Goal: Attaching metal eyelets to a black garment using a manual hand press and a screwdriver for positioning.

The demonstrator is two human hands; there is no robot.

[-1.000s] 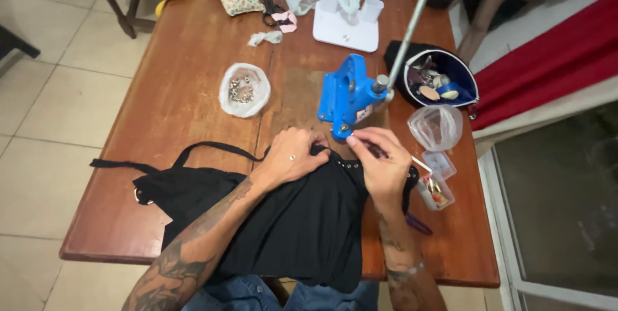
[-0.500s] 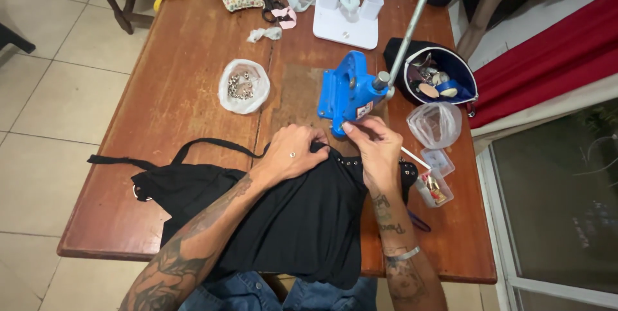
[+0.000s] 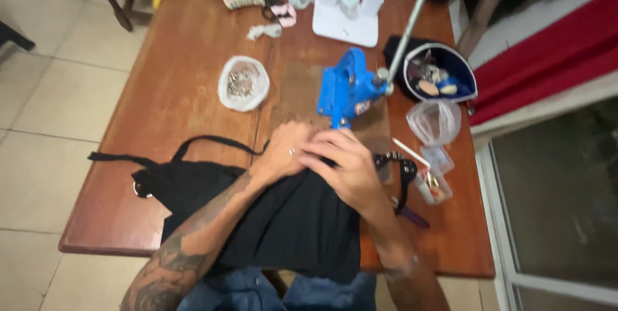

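Here, the left hand (image 3: pixel 286 155) and the right hand (image 3: pixel 344 168) pressed the black cloth (image 3: pixel 290 221) beside the blue press (image 3: pixel 347 89) on the counter (image 3: pixel 174 92), fingers curled on it.

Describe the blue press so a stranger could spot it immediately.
On the long wooden table, look just beyond the two hands holding black fabric. There stands the blue press, on a brown mat, with a long metal lever rising from it. It is the only bright blue, upright tool among pouches and containers.

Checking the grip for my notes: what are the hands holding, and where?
Both the left hand and right hand press the black garment at its top edge, under the blue press.
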